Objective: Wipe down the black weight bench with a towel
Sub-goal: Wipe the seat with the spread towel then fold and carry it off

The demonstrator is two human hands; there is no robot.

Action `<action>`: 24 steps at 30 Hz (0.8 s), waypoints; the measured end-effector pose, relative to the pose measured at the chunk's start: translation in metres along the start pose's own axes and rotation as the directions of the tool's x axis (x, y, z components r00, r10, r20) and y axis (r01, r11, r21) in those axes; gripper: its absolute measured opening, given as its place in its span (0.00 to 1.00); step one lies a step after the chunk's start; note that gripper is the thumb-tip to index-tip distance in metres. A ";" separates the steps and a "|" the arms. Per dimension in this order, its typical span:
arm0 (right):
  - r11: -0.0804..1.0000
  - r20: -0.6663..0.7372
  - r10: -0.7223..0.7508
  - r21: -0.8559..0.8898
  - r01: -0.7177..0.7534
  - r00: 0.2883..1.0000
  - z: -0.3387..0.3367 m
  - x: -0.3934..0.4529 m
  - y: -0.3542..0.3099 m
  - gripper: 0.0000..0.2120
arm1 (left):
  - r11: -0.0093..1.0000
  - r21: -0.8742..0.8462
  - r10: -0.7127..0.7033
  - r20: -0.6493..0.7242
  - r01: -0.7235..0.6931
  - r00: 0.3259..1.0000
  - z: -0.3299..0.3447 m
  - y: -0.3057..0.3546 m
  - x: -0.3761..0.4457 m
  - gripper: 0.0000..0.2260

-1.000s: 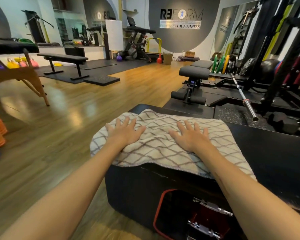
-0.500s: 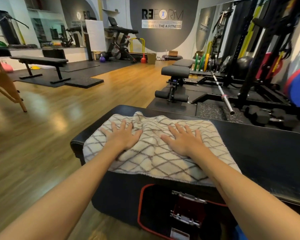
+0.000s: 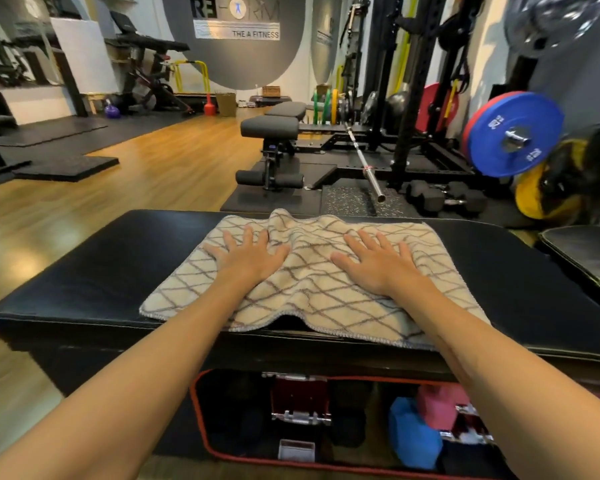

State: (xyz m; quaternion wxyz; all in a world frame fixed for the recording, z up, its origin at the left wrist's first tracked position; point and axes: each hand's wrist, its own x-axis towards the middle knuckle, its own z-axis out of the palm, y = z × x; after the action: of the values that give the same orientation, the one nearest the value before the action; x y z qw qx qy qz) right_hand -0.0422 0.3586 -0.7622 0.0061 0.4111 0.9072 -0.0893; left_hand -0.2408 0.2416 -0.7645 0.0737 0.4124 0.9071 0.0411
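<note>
The black weight bench (image 3: pixel 84 271) runs across the view in front of me, its padded top shiny. A beige towel (image 3: pixel 312 292) with a brown diamond pattern lies spread on the middle of the pad, its near edge hanging slightly over the front. My left hand (image 3: pixel 248 259) rests flat on the towel's left part with the fingers spread. On the towel's right part my right hand (image 3: pixel 378 266) lies palm down in the same way. Neither hand grips the cloth.
Another black pad (image 3: pixel 586 254) adjoins at the right. Behind the bench are a smaller bench (image 3: pixel 271 128), a barbell (image 3: pixel 364 164), dumbbells (image 3: pixel 440 197), a rack and a blue plate (image 3: pixel 515 135). A red-rimmed opening (image 3: pixel 300 398) below holds gear. Wooden floor (image 3: pixel 49 209) lies left.
Both hands have slid the towel to the right along the pad, away from its left end. More bare black pad now shows to the left of the towel.
</note>
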 end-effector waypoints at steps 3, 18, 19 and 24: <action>0.999 -0.008 0.034 0.004 -0.034 0.999 -0.004 -0.007 0.025 0.36 | 0.999 0.009 0.033 0.003 -0.033 0.999 0.003 0.031 0.002 0.35; 0.969 -0.033 0.247 0.007 -0.247 0.968 -0.022 -0.054 0.142 0.36 | 0.978 0.040 0.203 0.024 -0.204 0.979 0.022 0.161 -0.009 0.35; 0.964 -0.028 0.266 0.016 -0.266 0.964 -0.023 -0.056 0.151 0.37 | 0.976 0.037 0.214 0.025 -0.215 0.976 0.023 0.168 -0.008 0.35; 0.951 -0.033 0.307 0.058 -0.305 0.951 -0.024 -0.051 0.173 0.38 | 0.966 0.048 0.253 0.031 -0.254 0.967 0.026 0.201 0.001 0.35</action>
State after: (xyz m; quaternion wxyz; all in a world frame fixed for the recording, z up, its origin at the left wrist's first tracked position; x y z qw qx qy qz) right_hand 0.1226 0.4367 -0.7616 -0.0097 0.5484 0.8299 -0.1024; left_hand -0.0882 0.3748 -0.7627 0.0684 0.5270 0.8468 0.0219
